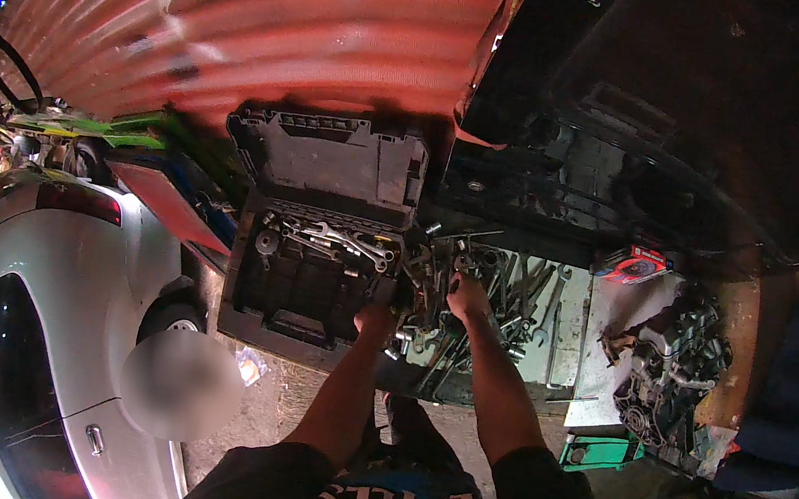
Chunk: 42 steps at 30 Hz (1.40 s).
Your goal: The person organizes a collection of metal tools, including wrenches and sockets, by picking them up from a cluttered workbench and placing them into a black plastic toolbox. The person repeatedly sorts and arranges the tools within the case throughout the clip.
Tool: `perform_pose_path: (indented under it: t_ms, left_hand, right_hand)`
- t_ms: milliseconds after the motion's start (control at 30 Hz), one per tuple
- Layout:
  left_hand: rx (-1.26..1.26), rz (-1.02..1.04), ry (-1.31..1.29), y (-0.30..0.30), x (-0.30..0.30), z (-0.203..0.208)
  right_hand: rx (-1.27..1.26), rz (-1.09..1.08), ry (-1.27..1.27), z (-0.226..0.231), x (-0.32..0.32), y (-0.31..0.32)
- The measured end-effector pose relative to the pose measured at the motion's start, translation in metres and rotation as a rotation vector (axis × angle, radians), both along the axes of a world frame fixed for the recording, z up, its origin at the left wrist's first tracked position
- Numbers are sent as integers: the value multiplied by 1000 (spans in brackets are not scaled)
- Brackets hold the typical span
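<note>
My left hand [375, 320] is closed at the right edge of an opened black tool case [283, 321]; whatever it grips is dark and too dim to make out. Over the heap of loose tools to the right of the case, my right hand [466, 299] has its fingers curled together, and what they hold is hidden. Several shiny wrenches [346, 240] lie in the far part of the case, beside a round metal piece [267, 242]. The heap holds wrenches, sockets and bars; one long combination wrench [548, 313] lies at its right side.
The case's lid [335, 164] stands raised behind it. Right of the tools are a red and black box [635, 265], a greasy engine part [669, 367] and a green tool [602, 454] below. A silver car [78, 310] stands at left, with a red corrugated sheet [277, 25] behind.
</note>
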<state>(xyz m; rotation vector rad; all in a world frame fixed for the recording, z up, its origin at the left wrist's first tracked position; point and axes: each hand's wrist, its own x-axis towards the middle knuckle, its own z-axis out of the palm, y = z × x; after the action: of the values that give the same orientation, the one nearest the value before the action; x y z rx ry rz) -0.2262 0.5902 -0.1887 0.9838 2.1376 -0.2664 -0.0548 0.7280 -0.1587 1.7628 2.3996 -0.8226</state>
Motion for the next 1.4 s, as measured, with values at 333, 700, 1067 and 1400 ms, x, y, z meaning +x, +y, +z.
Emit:
perform_pose_path:
  t_ms: [333,700,1067,1400]
  left_hand:
    - [6,111,-45,-4,-13,-11]
    - [-162,35,-77,19,-18,10]
    - [-210,126,-137,16,-34,4]
    - [-233,157,-162,17,-32,-7]
  right_hand:
    - [-12,-7,41,6,-17,29]
    - [27,32,-23,12,-27,55]
    - [-6,306,-244,-2,-68,9]
    - [616,353,-297,-39,-62,-9]
